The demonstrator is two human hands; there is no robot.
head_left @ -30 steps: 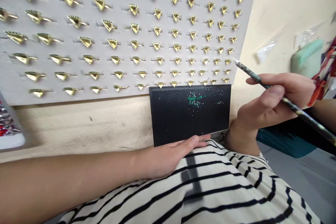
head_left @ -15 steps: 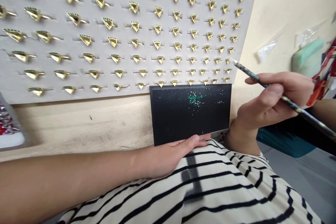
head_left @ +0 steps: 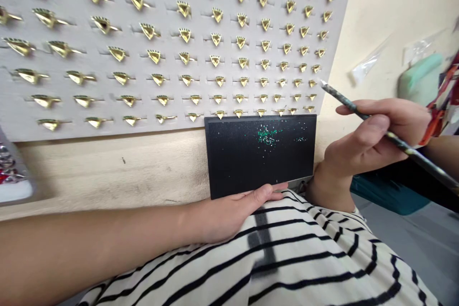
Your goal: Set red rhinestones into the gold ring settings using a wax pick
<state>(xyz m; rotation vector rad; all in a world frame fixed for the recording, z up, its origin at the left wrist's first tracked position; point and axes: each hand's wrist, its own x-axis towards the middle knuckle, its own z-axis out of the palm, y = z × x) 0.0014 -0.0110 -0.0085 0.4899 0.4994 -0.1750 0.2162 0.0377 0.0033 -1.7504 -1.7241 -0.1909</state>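
My right hand (head_left: 376, 134) is closed in a pinch on a dark patterned pencil (head_left: 344, 101). Its pale tip hovers by a small gold ring (head_left: 312, 83) at the right end of a row; contact cannot be made out. Along the near edge of a black ribbed tray (head_left: 236, 167) lies my left hand (head_left: 247, 208), fingers stretched out and thumb uppermost. Tiny green and clear stones (head_left: 267, 136) are scattered on the tray. Many gold triangular rings stand in the slots of a grey foam board (head_left: 201, 91), with small dark green stones along their top edges.
A clear container (head_left: 16, 191) of red and silvery pieces sits at the left. Small plastic bags (head_left: 369, 68) and a mint-green item (head_left: 420, 79) lie on the table at the right. A teal bin (head_left: 389, 196) stands below, beyond the table's edge.
The pencil tip and my right hand have shifted very slightly to the right. My left hand, the tray and the stones have stayed in place.
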